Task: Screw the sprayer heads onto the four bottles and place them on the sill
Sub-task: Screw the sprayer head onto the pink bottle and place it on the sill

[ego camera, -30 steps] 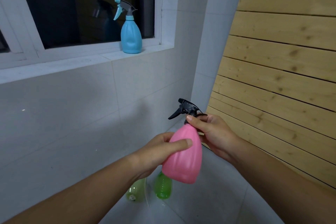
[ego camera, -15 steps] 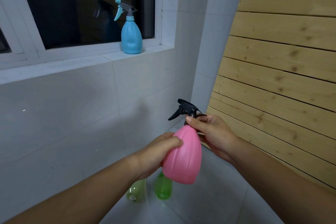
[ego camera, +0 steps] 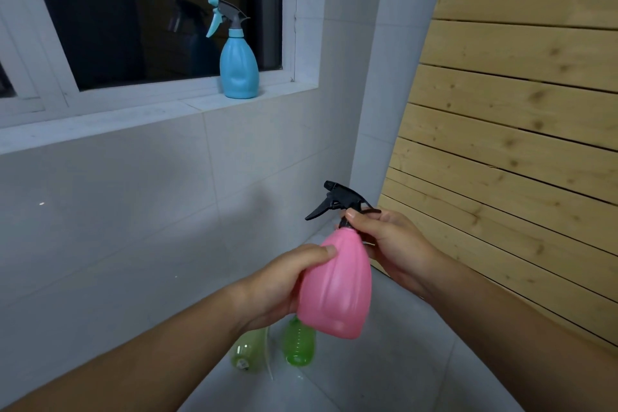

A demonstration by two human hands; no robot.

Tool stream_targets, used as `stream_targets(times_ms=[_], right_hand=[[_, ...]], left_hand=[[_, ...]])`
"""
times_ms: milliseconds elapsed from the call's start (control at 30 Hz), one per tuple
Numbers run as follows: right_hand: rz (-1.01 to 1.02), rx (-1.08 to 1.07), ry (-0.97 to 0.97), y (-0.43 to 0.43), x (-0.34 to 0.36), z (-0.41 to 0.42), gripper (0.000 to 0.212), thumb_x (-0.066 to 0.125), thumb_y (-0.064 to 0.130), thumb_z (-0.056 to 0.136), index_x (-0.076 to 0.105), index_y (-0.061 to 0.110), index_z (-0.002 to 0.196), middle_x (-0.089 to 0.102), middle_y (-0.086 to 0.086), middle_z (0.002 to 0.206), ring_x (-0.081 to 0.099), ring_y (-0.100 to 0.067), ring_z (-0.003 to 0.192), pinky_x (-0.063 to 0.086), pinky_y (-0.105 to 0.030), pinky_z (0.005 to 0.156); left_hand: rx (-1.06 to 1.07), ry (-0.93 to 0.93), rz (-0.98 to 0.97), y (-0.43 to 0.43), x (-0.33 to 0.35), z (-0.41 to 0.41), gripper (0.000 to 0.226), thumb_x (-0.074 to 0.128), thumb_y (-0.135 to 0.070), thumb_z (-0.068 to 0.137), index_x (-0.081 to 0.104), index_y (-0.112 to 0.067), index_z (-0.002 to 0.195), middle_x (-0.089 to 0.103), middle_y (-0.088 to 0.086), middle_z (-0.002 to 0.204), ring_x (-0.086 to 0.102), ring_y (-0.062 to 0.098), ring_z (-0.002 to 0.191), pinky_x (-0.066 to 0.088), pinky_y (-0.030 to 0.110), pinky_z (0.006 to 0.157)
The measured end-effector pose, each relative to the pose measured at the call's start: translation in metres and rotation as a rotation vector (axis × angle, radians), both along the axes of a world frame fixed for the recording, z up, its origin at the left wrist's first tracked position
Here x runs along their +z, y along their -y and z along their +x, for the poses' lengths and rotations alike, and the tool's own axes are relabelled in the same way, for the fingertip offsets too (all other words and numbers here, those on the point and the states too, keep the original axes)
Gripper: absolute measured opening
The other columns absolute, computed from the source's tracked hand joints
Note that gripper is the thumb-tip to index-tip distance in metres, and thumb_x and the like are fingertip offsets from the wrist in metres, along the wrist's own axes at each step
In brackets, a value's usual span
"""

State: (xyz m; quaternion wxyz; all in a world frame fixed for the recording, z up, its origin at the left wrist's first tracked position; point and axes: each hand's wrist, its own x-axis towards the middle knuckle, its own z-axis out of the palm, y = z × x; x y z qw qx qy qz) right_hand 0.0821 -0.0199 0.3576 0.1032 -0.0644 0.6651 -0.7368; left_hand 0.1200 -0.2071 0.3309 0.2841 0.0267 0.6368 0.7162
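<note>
I hold a pink bottle [ego camera: 336, 288] in front of me, tilted slightly, with my left hand [ego camera: 284, 281] wrapped round its body. A black sprayer head [ego camera: 337, 202] sits on its neck, and my right hand [ego camera: 391, 244] pinches the collar of that head. A blue bottle [ego camera: 239, 67] with a grey and blue sprayer stands upright on the white window sill [ego camera: 133, 117]. Two green bottles lie on the floor below my hands, a pale one [ego camera: 249, 349] and a brighter one [ego camera: 298, 344], both partly hidden by my arm and the pink bottle.
A wall of wooden slats [ego camera: 518, 127] rises on the right. White tiles cover the wall under the dark window [ego camera: 133, 10]. The floor [ego camera: 384, 371] is grey tile. The sill stretches left of the blue bottle.
My left fingers have slid back round the pink bottle's body, and the bottle has turned a little in my grip. The right hand stays on the sprayer collar.
</note>
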Motion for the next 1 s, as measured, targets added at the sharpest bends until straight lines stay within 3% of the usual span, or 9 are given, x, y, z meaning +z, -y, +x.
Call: stream_targets(times_ms=[67, 167, 267, 367, 500, 700, 800, 900, 1000], right_hand=[[-0.038, 0.031, 0.006, -0.001, 0.000, 0.000, 0.023, 0.064, 0.024, 0.092, 0.072, 0.003, 0.096, 0.077, -0.010, 0.096, 0.073, -0.018, 0.086, 0.056, -0.025, 0.073], [-0.102, 0.059, 0.028, -0.001, -0.001, -0.001, 0.026, 0.063, 0.023, 0.093, 0.069, -0.001, 0.103, 0.075, -0.016, 0.106, 0.072, -0.024, 0.094, 0.056, -0.031, 0.081], [-0.118, 0.046, 0.027, 0.000, 0.000, -0.001, 0.023, 0.063, 0.023, 0.092, 0.070, 0.002, 0.100, 0.075, -0.018, 0.107, 0.072, -0.026, 0.095, 0.055, -0.036, 0.084], [-0.114, 0.025, 0.013, 0.004, 0.001, 0.000, 0.022, 0.064, 0.023, 0.091, 0.069, 0.003, 0.100, 0.075, -0.018, 0.105, 0.071, -0.026, 0.091, 0.054, -0.037, 0.084], [-0.119, -0.025, -0.011, 0.007, 0.003, 0.001, 0.023, 0.063, 0.019, 0.091, 0.068, 0.000, 0.104, 0.076, -0.016, 0.100, 0.072, -0.026, 0.091, 0.055, -0.032, 0.080], [-0.086, -0.104, -0.038, 0.014, 0.002, 0.003, 0.011, 0.064, 0.013, 0.091, 0.071, 0.005, 0.091, 0.077, -0.012, 0.089, 0.073, -0.025, 0.085, 0.056, -0.025, 0.071], [-0.079, -0.120, -0.033, 0.015, 0.000, 0.002, 0.012, 0.065, 0.013, 0.090, 0.072, 0.004, 0.093, 0.077, -0.013, 0.090, 0.073, -0.026, 0.087, 0.055, -0.029, 0.077], [-0.073, -0.106, -0.023, 0.015, -0.002, 0.002, 0.016, 0.066, 0.016, 0.090, 0.072, 0.003, 0.096, 0.077, -0.013, 0.094, 0.073, -0.026, 0.088, 0.056, -0.026, 0.073], [-0.088, -0.052, -0.008, 0.013, -0.002, 0.001, 0.022, 0.068, 0.025, 0.089, 0.071, 0.006, 0.098, 0.077, -0.010, 0.100, 0.073, -0.021, 0.091, 0.056, -0.025, 0.074]], left_hand=[[-0.017, -0.012, 0.006, 0.003, -0.001, -0.001, 0.073, 0.070, -0.047, 0.078, 0.060, -0.001, 0.133, 0.071, 0.017, 0.108, 0.070, 0.030, 0.094, 0.056, 0.039, 0.082], [0.003, -0.061, 0.018, 0.004, -0.003, -0.003, 0.065, 0.076, -0.052, 0.068, 0.072, -0.009, 0.117, 0.077, 0.015, 0.100, 0.075, 0.027, 0.086, 0.060, 0.037, 0.078], [0.027, -0.080, 0.055, 0.000, -0.005, -0.002, 0.067, 0.077, -0.053, 0.068, 0.068, -0.017, 0.124, 0.077, 0.013, 0.102, 0.075, 0.026, 0.086, 0.062, 0.036, 0.073], [0.057, -0.105, 0.036, -0.005, -0.006, 0.000, 0.073, 0.077, -0.054, 0.067, 0.061, -0.023, 0.132, 0.077, 0.012, 0.110, 0.075, 0.028, 0.095, 0.061, 0.039, 0.078], [0.162, -0.198, -0.082, -0.006, -0.004, 0.001, 0.064, 0.077, -0.057, 0.062, 0.066, -0.027, 0.118, 0.079, 0.006, 0.103, 0.077, 0.023, 0.087, 0.061, 0.042, 0.077], [0.214, -0.248, -0.171, -0.006, -0.003, 0.002, 0.053, 0.075, -0.051, 0.069, 0.064, -0.026, 0.114, 0.076, 0.009, 0.109, 0.076, 0.032, 0.096, 0.063, 0.049, 0.079], [0.220, -0.264, -0.200, -0.006, -0.003, 0.003, 0.053, 0.076, -0.051, 0.068, 0.064, -0.026, 0.113, 0.076, 0.008, 0.108, 0.077, 0.031, 0.094, 0.063, 0.049, 0.078], [0.222, -0.268, -0.217, -0.004, -0.004, 0.001, 0.053, 0.076, -0.052, 0.069, 0.064, -0.027, 0.114, 0.076, 0.007, 0.109, 0.077, 0.029, 0.093, 0.063, 0.045, 0.076], [0.204, -0.261, -0.207, 0.000, -0.004, -0.003, 0.055, 0.076, -0.054, 0.070, 0.063, -0.028, 0.117, 0.076, 0.006, 0.111, 0.077, 0.028, 0.096, 0.063, 0.047, 0.082]])
